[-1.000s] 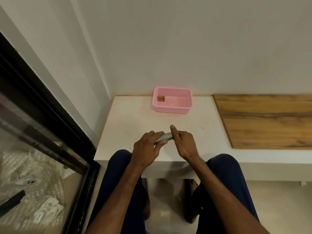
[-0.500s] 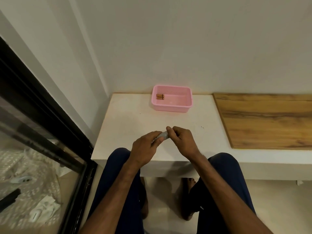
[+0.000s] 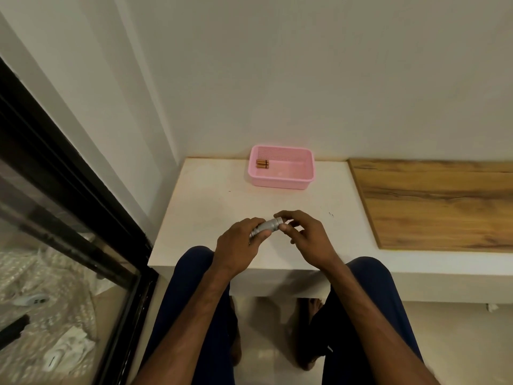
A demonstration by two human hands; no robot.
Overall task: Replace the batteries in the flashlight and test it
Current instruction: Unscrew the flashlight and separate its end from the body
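Flashlight held over the white surface: left hand wraps its body, right hand pinches the end cap, apparently unscrewing it. Batteries wait in the pink basket; next, the cap must twist free.

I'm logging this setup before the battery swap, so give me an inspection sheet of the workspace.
Surface: white table, in a wall corner.
Job's things: silver flashlight held above the table; batteries lie rear left in the pink basket.
Clutter: wooden board at right.
Hands: left hand grips the flashlight body; right hand pinches its end.
Cables: nothing seen.
Surroundings: white wall behind; black-framed glass door at left.
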